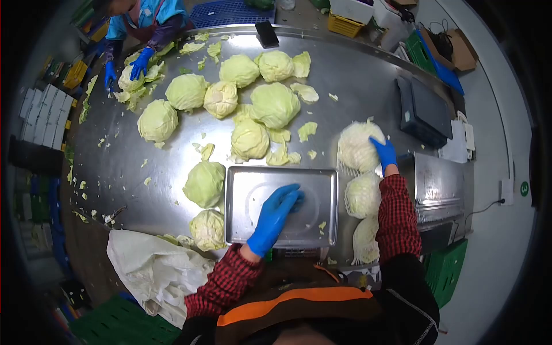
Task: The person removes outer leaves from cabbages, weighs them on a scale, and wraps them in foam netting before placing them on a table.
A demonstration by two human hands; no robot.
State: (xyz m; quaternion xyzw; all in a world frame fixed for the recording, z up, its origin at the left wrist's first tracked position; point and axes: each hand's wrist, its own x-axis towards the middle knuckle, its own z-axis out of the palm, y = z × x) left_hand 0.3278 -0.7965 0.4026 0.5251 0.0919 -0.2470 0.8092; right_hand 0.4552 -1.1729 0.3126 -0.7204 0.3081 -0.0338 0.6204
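My right hand [384, 152], in a blue glove, rests against the right side of a pale cabbage [357, 147] in white netting. Below that one, two more netted cabbages [363, 195] line up beside my right sleeve. A shallow metal tray [310, 230] lies in front of me, holding only small leaf scraps. Over its middle is my left hand [279, 213], also gloved in blue, with fingers extended and nothing in it. Left of the tray sit two green cabbages [204, 184]. Several bare cabbages [275, 106] and loose leaves are spread beyond the tray.
A co-worker's blue-gloved hands [140, 64] touch a cabbage at the far left. A phone [267, 35] lies at the back edge. Dark bins [424, 109] and a metal device [438, 181] stand at right. A white sack [155, 270] is at the near left.
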